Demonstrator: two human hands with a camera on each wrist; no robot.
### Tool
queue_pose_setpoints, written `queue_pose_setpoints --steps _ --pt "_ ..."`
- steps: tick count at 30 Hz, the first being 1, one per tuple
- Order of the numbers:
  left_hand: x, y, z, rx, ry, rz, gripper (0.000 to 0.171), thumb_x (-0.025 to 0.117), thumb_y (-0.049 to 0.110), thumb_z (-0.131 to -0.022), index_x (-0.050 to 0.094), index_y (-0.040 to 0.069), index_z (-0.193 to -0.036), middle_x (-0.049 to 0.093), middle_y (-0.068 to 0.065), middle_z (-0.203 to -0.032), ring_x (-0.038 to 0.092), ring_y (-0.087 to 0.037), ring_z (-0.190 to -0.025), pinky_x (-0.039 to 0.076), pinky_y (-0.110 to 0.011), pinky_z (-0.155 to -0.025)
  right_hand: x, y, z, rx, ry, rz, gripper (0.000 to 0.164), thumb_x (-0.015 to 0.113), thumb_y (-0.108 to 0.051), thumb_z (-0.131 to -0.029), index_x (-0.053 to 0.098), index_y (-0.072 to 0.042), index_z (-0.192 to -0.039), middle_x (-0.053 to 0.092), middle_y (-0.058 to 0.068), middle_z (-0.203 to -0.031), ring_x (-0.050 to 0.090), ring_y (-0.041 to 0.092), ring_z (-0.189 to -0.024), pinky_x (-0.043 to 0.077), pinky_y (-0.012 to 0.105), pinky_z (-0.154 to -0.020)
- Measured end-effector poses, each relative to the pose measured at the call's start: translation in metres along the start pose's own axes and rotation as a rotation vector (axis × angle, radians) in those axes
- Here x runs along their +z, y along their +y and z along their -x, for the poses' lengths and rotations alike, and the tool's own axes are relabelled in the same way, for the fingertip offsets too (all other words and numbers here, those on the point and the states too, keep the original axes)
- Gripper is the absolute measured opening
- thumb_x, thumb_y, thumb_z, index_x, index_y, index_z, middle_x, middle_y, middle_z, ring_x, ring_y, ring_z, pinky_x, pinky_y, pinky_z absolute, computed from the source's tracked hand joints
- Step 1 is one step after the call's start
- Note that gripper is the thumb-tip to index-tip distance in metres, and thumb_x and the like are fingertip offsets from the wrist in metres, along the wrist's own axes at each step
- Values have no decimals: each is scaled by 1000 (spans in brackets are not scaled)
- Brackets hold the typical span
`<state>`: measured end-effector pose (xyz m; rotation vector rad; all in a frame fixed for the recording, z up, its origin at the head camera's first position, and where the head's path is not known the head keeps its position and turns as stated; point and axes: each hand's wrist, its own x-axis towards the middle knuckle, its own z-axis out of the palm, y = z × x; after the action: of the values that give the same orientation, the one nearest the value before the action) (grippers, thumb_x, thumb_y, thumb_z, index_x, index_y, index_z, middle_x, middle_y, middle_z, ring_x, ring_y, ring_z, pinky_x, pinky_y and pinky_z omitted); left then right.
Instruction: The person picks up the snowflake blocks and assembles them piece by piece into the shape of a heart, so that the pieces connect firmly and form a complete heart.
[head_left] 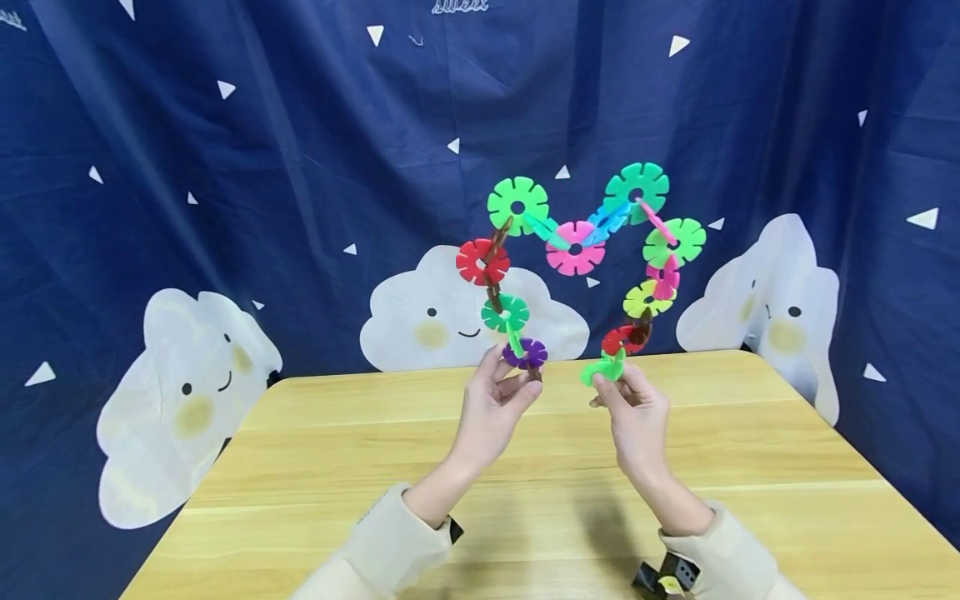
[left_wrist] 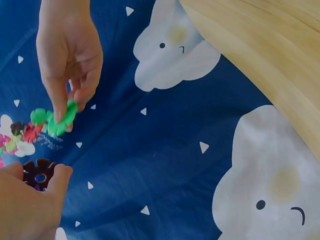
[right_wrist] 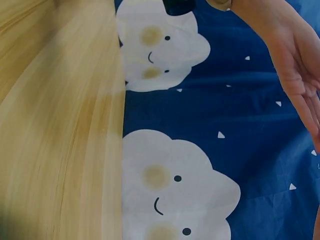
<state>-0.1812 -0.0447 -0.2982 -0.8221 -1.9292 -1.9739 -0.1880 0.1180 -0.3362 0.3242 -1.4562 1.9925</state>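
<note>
A chain of notched plastic interlocking discs is held up over the table, bent like a heart with its lower ends apart. A pink disc (head_left: pixel 573 265) sits at its upper dip, between a light green disc (head_left: pixel 534 200) and a teal-green disc (head_left: pixel 652 192). My left hand (head_left: pixel 487 412) pinches a brown disc (left_wrist: pixel 30 172) at the left end, just below a purple disc (head_left: pixel 537 353). Between thumb and fingers, my right hand (head_left: pixel 641 421) grips a bright green disc (head_left: pixel 600 372) at the right end, beneath a red disc (head_left: pixel 618 337).
The wooden table (head_left: pixel 360 450) spreads below both hands. Behind it hangs a dark blue curtain (head_left: pixel 315 167) printed with white clouds and triangles. A small black device (head_left: pixel 678 571) sits at the right sleeve.
</note>
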Motion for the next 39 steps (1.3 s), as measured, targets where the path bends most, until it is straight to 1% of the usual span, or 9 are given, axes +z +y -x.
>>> queue_pose_setpoints --steps 4,8,12,16,23,27,32,35,39 --pt "4 0 3 14 -2 0 45 56 -6 -85 38 -4 -126 57 -28 -114 60 -39 -98 50 -32 -82 4 0 3 48 -26 8 27 58 12 -81 70 -12 -84 67 -5 -75 58 5 -53 52 19 -57" --pt "5 0 3 -13 14 35 42 54 -4 -87 34 -4 -125 57 -29 -112 60 -39 -96 50 -32 -84 9 -3 8 86 -64 67 26 59 11 -81 69 -12 -81 67 -5 -70 59 6 -52 52 20 -58" --pt "4 -1 3 -52 27 94 41 53 -4 -88 33 -2 -124 56 -31 -111 59 -41 -97 48 -33 -87 13 -6 12 111 -91 146 23 62 9 -80 68 -13 -78 64 -6 -61 59 6 -50 52 19 -60" --pt "4 -3 2 -56 25 161 41 55 2 -89 32 -2 -123 55 -30 -113 58 -41 -99 48 -35 -87 16 -7 14 129 -99 159 24 63 8 -79 67 -15 -75 63 -6 -59 59 6 -49 51 19 -58" --pt "4 -4 2 -58 28 284 52 61 20 -87 32 -2 -124 51 -30 -120 57 -40 -104 48 -40 -86 19 -9 16 98 -101 172 11 63 7 -79 66 -3 -75 61 -2 -57 58 7 -48 49 18 -56" --pt "6 -4 1 -62 42 305 50 59 20 -88 32 -1 -124 50 -28 -121 56 -42 -104 47 -41 -86 20 -8 16 72 -103 172 7 64 8 -79 65 2 -74 62 -3 -58 58 7 -48 48 18 -52" --pt "13 -3 2 -67 75 324 48 57 20 -88 32 0 -123 48 -29 -122 55 -40 -106 45 -39 -92 23 -5 17 23 -92 141 11 64 8 -79 66 0 -73 60 -5 -57 57 7 -47 46 17 -50" --pt "16 -5 3 -75 84 300 50 57 22 -88 30 -2 -123 46 -30 -124 55 -35 -107 41 -38 -96 23 -3 18 0 -79 124 13 63 7 -80 66 -3 -73 58 -6 -54 57 6 -47 44 16 -49" --pt "13 -5 2 -156 73 285 45 57 14 -90 31 -1 -124 49 -28 -122 58 -27 -105 41 -36 -97 22 -1 19 -4 -78 108 15 62 9 -80 66 -4 -73 59 -5 -54 57 6 -47 45 16 -49"
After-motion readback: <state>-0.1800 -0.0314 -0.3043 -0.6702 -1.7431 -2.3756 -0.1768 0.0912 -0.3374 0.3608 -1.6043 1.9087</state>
